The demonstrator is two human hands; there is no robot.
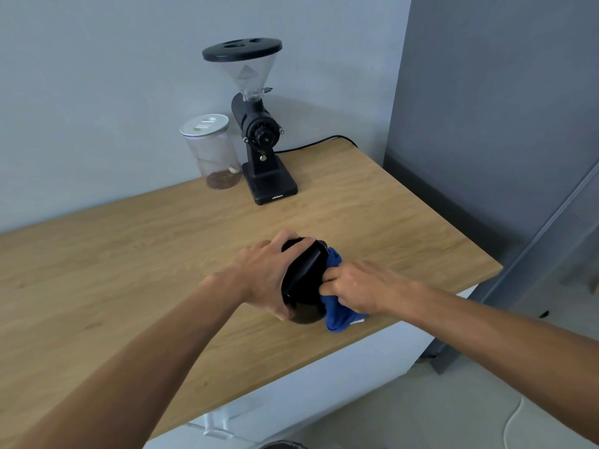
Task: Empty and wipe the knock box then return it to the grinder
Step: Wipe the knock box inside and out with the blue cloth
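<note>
Knock box (304, 280): black, glossy, rounded container, tipped onto its side near the front right edge of the wooden surface (129, 254), its mouth turned toward the right.

Hold: left hand (264, 277) spread over the closed end and flank, fingers (291, 241) curled over the top and thumb low on the near side, clamped firmly round the body. Right hand (359, 286) closed on a bunched blue cloth (337, 314), fingers pressed at the box's mouth; whether they reach inside cannot be told.

Handling (judged): a rigid shell, probably plastic and light enough for one hand. The shiny wall looks slippery, more so if damp, so a wide wrap round the body suits it better than a pinch at the rim. Being round, it may roll on the surface if let go while on its side. The cloth is soft and folds to fit the curve.

Stage (judged): wiping under way; return not yet done.

Destination: black grinder (259, 137) at the back of the surface by the wall, well apart from the box, its base platform bare. Beside the grinder: clear jar (214, 153) with white lid.
</note>
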